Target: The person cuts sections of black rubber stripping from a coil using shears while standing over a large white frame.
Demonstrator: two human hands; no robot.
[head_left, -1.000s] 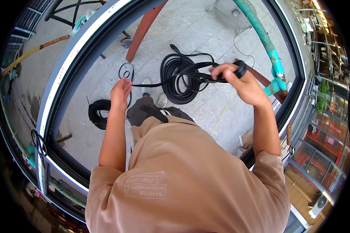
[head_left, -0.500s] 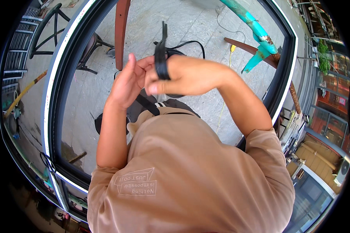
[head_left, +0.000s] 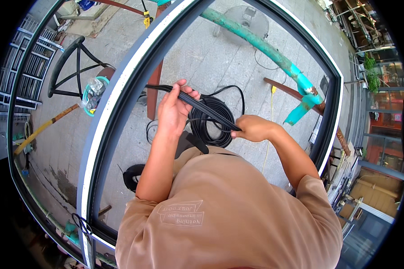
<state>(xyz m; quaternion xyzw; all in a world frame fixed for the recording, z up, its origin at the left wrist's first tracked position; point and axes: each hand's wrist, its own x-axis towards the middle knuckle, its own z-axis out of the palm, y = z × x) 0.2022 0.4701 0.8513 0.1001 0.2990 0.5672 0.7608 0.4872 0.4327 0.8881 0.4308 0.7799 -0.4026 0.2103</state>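
Two bare hands are apart above the large coil, our reference point, wound in many turns of narrow black strip. Between them we find a bundle of black strips, flat, smooth and rubber-like in look, drawn nearly straight across the coil. The right hand, to the right of the coil, is clamped on one end of the bundle. The left hand, to the coil's left, has palm turned up and fingers loosely curled under the strips; we cannot tell whether it grips them. Beyond that hand the bundle reaches the inner edge of the metal frame; contact there cannot be judged.

We record the frame as pale-faced with a dark inner border, curving around the coil on both sides. A smaller black coil lies left of the large one and nearer the body. Beyond the large coil runs a turquoise pipe, its paint chipped. To the coil's right hangs or lies a thin yellow cord; between these two we observe grey tiled floor with room for movement.
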